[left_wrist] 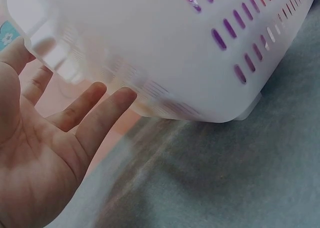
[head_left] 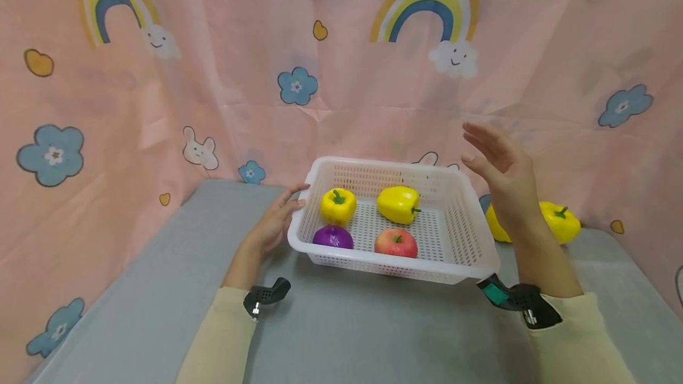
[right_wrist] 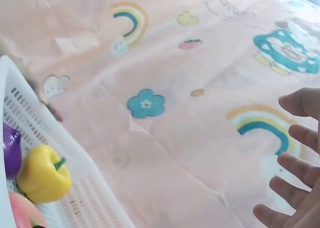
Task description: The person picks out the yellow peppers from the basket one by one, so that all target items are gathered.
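Observation:
A white plastic basket (head_left: 384, 264) with slotted walls sits in front of me. Inside it are two yellow bell peppers (head_left: 338, 206), a shiny purple vegetable (head_left: 333, 237) partly hidden by the near wall, and a red apple (head_left: 396, 243). At the basket's left end, my left hand (head_left: 273, 222) touches the rim and outer wall with its fingers spread, as the left wrist view also shows. My right hand (head_left: 504, 173) is raised beyond the basket's right end, fingers extended, holding nothing.
Behind my right forearm, yellow bell peppers (head_left: 560, 222) lie on the grey-covered table (head_left: 373, 325), partly hidden. A pink curtain (head_left: 256, 46) with rainbows and flowers hangs behind the table. Each wrist wears a black camera strap (head_left: 525, 304).

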Available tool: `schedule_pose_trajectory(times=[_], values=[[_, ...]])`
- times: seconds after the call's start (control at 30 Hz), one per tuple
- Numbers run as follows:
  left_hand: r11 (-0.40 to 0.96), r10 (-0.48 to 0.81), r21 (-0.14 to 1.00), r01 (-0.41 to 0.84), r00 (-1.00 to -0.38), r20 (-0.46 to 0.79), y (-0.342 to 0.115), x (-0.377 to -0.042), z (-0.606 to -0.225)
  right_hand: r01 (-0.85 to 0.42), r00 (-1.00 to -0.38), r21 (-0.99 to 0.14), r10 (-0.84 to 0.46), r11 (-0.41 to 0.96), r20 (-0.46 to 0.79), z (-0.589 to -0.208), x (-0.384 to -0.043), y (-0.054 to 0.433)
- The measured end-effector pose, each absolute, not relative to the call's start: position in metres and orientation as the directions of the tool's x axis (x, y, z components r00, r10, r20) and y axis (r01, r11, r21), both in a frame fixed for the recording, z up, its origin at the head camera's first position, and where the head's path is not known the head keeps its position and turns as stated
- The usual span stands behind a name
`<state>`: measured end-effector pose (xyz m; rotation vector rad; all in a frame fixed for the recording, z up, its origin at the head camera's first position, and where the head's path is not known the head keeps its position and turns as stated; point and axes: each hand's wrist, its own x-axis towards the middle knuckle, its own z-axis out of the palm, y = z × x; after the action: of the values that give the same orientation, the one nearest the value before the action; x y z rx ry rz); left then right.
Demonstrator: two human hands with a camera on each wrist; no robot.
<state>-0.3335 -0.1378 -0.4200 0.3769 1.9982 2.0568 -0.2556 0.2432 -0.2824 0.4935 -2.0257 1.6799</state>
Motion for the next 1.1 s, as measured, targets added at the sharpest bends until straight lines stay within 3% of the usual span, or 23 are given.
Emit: schedule_pose_trajectory(times=[0.67, 1.1], values=[[-0.011, 0.352, 1.000, 0.021, -0.936, 0.023, -0.136, -0.335, -0.416, -0.483, -0.876, -0.821, -0.184, 0.304, 0.446, -0.297, -0.293, 0.159], [-0.022, 0.347, 1.000, 0.019, -0.938, 0.025, -0.137, -0.334, -0.419, -0.423, -0.901, -0.870, -0.215, 0.254, 0.376, -0.322, -0.312, 0.120]])
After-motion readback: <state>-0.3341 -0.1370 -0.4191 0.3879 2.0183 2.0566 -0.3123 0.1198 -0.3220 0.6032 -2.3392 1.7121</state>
